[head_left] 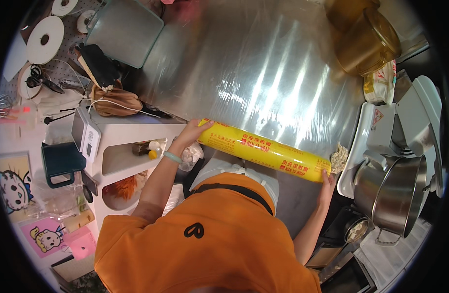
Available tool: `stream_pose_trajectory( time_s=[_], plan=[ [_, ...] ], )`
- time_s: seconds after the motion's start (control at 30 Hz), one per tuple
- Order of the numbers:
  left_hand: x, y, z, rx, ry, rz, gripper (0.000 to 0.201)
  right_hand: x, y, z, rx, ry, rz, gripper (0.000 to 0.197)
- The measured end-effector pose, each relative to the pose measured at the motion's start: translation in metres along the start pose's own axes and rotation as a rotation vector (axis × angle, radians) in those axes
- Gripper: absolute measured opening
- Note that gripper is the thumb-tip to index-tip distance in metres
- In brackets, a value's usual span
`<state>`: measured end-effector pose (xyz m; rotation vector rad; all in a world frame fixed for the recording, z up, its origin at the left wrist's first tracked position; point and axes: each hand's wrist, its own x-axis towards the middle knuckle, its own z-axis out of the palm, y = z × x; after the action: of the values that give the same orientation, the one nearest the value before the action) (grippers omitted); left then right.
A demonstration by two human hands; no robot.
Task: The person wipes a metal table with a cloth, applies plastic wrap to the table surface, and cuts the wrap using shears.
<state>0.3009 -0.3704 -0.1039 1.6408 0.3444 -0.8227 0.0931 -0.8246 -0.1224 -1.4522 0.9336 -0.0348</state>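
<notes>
A long yellow roll of cling film [263,150] with red print lies across in front of my waist, at the near edge of the metal tabletop [210,63]. At its left end is my left hand [189,133], fingers closed around the tube. My right hand [326,184] grips the other end, which sits a little lower in the picture. Clear film with creases and bright reflections [278,93] appears to spread over the metal beyond the roll. Part of my right hand's fingers is hidden behind the roll.
Amber containers [368,41] stand at the far right. Nearer on that side are a white appliance [381,127], a steel pot [390,190] and a crumpled cloth [339,158]. To the left are a translucent tray [126,31], a brown pouch [116,101] and a scale [86,134].
</notes>
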Motion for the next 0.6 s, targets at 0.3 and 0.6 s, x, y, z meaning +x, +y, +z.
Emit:
stream_pose_trajectory(
  time_s=[0.3, 0.6],
  plan=[
    [-0.020, -0.031, -0.004, 0.141, -0.042, 0.021, 0.042, -0.028, 0.008, 0.007, -0.097, 0.106, 0.065, 0.036],
    [-0.020, -0.079, -0.011, 0.239, -0.023, -0.016, 0.041, -0.014, 0.063, -0.003, -0.228, 0.058, 0.165, 0.037]
  ],
)
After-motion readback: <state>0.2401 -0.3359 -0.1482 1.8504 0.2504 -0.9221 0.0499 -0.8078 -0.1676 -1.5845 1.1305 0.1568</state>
